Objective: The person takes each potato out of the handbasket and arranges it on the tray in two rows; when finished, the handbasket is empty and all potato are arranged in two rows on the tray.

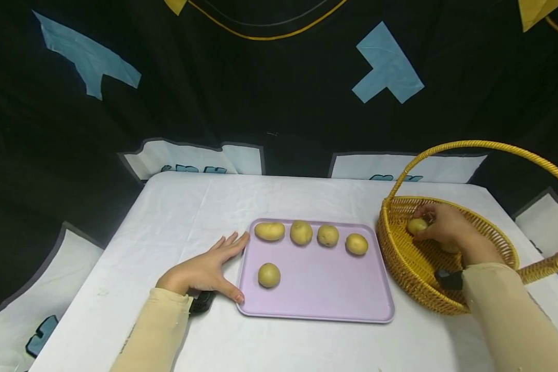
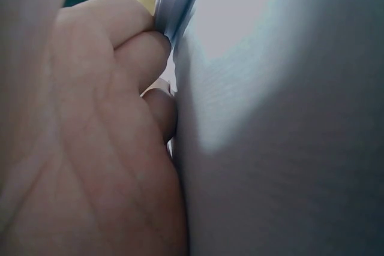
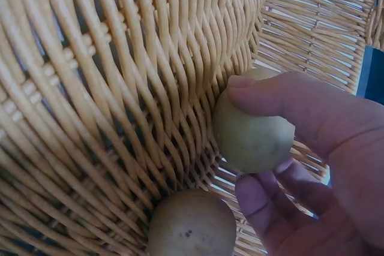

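Observation:
My right hand (image 1: 442, 227) reaches down inside the wicker basket (image 1: 402, 274). Between its thumb and fingers it grips a round potato (image 3: 255, 133), close to the woven wall. Another potato (image 3: 192, 226) lies below it in the basket, partly cut off in the right wrist view. On the left, my left hand (image 1: 209, 268) rests on the white table with fingers spread, fingertips and thumb right at the left rim of the lilac tray (image 1: 325, 299). A row of several potatoes (image 1: 301, 233) runs along the tray's far side. One round potato (image 1: 268, 275) sits nearer the left rim.
The basket's tall arched handle (image 1: 483, 144) rises over the right forearm. A white cloth (image 1: 204, 196) covers the table. Behind its far edge hangs a black curtain (image 1: 242, 93) with light-blue patches.

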`<state>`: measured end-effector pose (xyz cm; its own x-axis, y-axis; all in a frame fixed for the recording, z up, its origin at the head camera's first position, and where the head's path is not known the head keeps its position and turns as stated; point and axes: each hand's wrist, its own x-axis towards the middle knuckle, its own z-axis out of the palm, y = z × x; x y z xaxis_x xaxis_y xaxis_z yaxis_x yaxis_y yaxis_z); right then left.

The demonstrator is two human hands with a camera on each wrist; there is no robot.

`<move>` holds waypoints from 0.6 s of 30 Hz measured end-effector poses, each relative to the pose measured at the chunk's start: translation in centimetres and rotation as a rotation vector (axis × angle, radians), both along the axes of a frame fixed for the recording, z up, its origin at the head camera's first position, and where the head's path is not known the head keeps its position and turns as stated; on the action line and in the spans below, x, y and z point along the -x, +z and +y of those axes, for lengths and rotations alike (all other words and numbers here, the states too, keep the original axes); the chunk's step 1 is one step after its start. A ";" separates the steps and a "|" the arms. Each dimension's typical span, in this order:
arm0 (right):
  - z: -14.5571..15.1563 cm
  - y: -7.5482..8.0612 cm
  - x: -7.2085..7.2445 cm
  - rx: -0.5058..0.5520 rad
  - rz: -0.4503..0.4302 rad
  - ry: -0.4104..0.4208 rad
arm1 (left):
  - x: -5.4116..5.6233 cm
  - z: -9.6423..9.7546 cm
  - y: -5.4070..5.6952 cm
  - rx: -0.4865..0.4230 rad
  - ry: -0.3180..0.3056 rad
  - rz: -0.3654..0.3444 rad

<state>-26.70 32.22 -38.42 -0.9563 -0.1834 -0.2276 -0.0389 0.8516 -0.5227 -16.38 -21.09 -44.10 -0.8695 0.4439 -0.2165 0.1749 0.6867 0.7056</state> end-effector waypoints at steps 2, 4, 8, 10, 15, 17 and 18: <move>0.0 0.3 0.0 -0.009 -0.007 0.006 | 0.0 0.0 0.0 0.000 0.002 0.000; -0.1 0.8 -0.1 -0.015 -0.012 0.016 | 0.0 0.0 0.0 0.004 0.005 -0.001; -0.5 1.9 -0.3 -0.029 0.008 0.033 | -0.1 0.1 0.0 0.015 0.010 0.000; -0.8 2.5 -0.5 -0.019 0.018 0.026 | -0.1 0.1 0.0 0.011 0.010 0.002; -1.5 4.1 -1.6 0.046 0.056 0.012 | -0.1 0.2 0.0 -0.005 0.005 0.000; -1.8 4.7 -2.2 0.078 0.067 0.002 | 0.0 0.2 0.1 -0.005 0.004 -0.001; -2.0 5.0 -2.5 0.090 0.074 -0.005 | 0.0 0.3 0.1 -0.004 0.003 -0.001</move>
